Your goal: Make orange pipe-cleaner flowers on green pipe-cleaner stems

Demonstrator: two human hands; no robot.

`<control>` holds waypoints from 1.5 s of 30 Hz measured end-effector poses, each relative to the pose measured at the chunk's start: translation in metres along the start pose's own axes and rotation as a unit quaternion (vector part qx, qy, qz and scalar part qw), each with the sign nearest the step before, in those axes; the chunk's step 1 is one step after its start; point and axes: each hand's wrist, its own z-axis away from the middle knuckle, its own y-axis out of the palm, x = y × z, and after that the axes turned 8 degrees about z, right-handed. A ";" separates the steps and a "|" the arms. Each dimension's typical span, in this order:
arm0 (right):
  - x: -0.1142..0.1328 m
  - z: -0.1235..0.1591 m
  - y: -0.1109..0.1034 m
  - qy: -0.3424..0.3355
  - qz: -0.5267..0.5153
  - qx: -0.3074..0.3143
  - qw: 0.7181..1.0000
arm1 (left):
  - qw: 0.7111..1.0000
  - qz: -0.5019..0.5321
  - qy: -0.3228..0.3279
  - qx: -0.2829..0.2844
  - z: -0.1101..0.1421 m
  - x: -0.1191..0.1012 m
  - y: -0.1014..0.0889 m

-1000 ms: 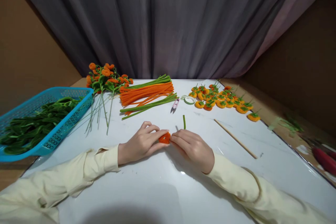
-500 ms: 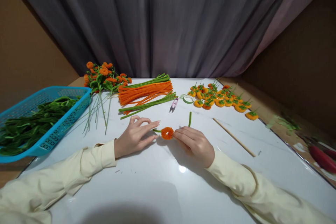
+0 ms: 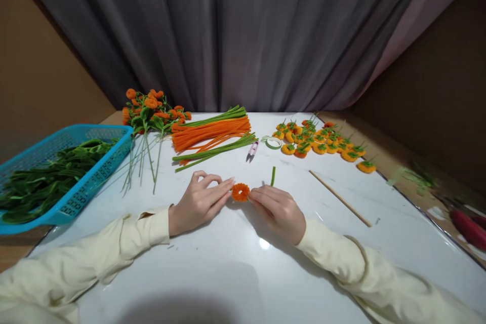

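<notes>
Between my two hands, an orange fuzzy pipe-cleaner ring (image 3: 240,192) with a scalloped edge and a small hole is held just above the white table. My left hand (image 3: 201,202) pinches at its left side, where a green pipe cleaner showed; the fingers now cover most of that stem. On the right, the fingertips of my right hand (image 3: 279,210) close on the ring's edge. A green pipe-cleaner end (image 3: 273,176) sticks up behind that hand; whether it joins the piece at the left is hidden.
Orange pipe cleaners (image 3: 210,134), green ones, small snips (image 3: 252,150) and green tape (image 3: 273,143) lie beyond. Finished flower heads (image 3: 319,148) spread right, near a wooden stick (image 3: 339,197). Leftward are stemmed orange flowers (image 3: 151,103) and a blue basket (image 3: 94,177) of green leaves.
My left thumb and fingers have come together on the green stem at the ring's left side; before, they were apart around it. My right hand has barely moved.
</notes>
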 end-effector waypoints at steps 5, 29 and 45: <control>0.000 0.001 0.002 0.008 -0.005 0.005 1.000 | 1.000 0.023 -0.008 -0.001 0.000 -0.002 0.000; 0.001 0.002 0.006 0.017 -0.021 0.017 0.999 | 0.997 0.029 0.034 0.065 -0.007 0.005 -0.008; 0.001 0.001 0.003 0.018 -0.024 0.023 0.999 | 0.986 -0.025 0.134 0.098 -0.011 0.018 -0.018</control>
